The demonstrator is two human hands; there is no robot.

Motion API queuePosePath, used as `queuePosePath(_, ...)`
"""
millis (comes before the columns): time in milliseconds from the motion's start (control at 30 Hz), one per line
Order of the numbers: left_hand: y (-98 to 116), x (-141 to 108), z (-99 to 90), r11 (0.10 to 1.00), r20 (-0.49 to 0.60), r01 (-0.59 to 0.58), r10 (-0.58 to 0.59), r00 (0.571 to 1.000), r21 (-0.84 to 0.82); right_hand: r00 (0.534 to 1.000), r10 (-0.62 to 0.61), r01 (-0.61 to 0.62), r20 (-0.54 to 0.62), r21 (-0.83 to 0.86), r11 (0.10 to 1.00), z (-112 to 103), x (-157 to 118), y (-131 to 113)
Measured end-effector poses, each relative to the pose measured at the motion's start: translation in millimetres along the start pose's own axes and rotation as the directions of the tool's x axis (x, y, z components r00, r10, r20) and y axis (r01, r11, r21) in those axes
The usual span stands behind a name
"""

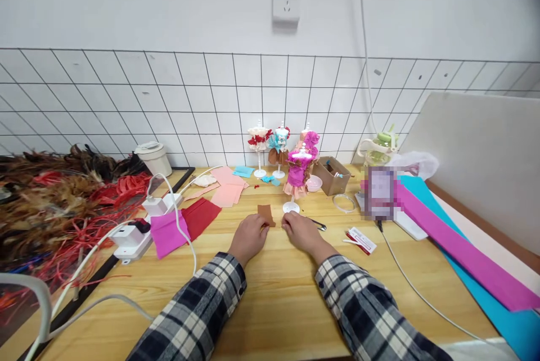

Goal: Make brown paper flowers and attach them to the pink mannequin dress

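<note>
My left hand (248, 235) pinches the lower edge of a small brown crepe paper piece (265, 213) at the middle of the wooden table. Across a short gap, my right hand (304, 231) rests with its fingers curled together; whatever may lie in them is hidden. Just beyond it stands a miniature dress form (298, 172) in a magenta paper dress with a peach hem. Its round white base (291, 207) is right at my right fingertips, and I cannot tell if they touch. A pair of black-handled scissors or tweezers (318, 225) lies beside that hand.
More dressed forms (278, 150) stand behind, near a cardboard box (333, 175) and pink bowl (314, 183). Peach sheets (228, 189), magenta paper (169, 233) and a power strip (134, 242) lie left. A phone (381, 192), a cotton-swab packet (361, 240) and long paper strips (459, 237) lie right.
</note>
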State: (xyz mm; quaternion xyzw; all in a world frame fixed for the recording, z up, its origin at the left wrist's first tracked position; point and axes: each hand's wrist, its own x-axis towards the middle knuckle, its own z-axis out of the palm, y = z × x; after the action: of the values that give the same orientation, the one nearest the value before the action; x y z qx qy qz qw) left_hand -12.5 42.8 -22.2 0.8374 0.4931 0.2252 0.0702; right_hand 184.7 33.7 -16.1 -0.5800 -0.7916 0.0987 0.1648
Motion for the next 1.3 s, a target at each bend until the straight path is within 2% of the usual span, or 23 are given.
queuePosePath(167, 3.0, 2.5, 1.0, 0.999, -0.020, -0.008, 0.009, 1.000, 0.044, 0.994, 0.023, 0.006, -0.105, 0.268, 0.963, 9.5, -1.9, 9.7)
queuePosePath(300, 3.6, -0.6, 1.5, 0.998, -0.014, -0.010, 0.011, 1.000, 0.055, 0.981, 0.136, -0.039, -0.141, 0.539, 0.841, 17.9, -1.4, 19.3)
queuePosePath(367, 4.0, -2.3, 1.3, 0.998, -0.008, -0.018, 0.019, 1.000, 0.054, 0.965, 0.191, -0.045, -0.180, 0.606, 0.795, 18.3, -2.5, 22.7)
queuePosePath(500, 5.1, -3.9, 1.7, 0.999, 0.003, -0.012, 0.012, 1.000, 0.034, 0.960, 0.191, -0.017, -0.205, 0.638, 0.770, 14.6, -8.5, 24.2)
queuePosePath(667, 5.5, -6.6, 3.5, 1.000, 0.007, -0.001, 0.001, 1.000, 0.015, 0.949, 0.233, -0.099, -0.213, 0.499, 0.861, 8.3, -16.0, 27.4)
queuePosePath(767, 4.3, -8.5, 4.8, 1.000, 0.012, -0.004, 0.004, 1.000, -0.006, 0.945, 0.262, -0.133, -0.197, 0.500, 0.856, 2.7, -19.2, 33.5)
queuePosePath(867, 2.8, -9.5, 5.4, 1.000, 0.018, -0.010, 0.010, 1.000, -0.026, 0.969, 0.195, -0.109, -0.153, 0.444, 0.889, -2.5, -22.5, 34.3)
queuePosePath(1033, 1.9, -10.7, 3.8, 0.998, 0.014, -0.048, 0.049, 0.999, -0.044, 0.999, 0.018, -0.011, -0.050, 0.140, 0.990, -5.3, -25.7, 15.1)
queuePosePath(1200, 1.0, -11.9, 2.9, 0.997, 0.018, -0.052, 0.053, 0.998, -0.054, 0.999, 0.031, -0.033, -0.011, -0.150, 0.988, -5.3, -27.4, -4.9)
queuePosePath(1300, 0.9, -12.7, 2.4, 0.997, 0.024, -0.051, 0.052, 0.998, -0.055, 0.999, 0.040, -0.039, 0.000, -0.254, 0.966, -5.6, -28.7, -9.3)
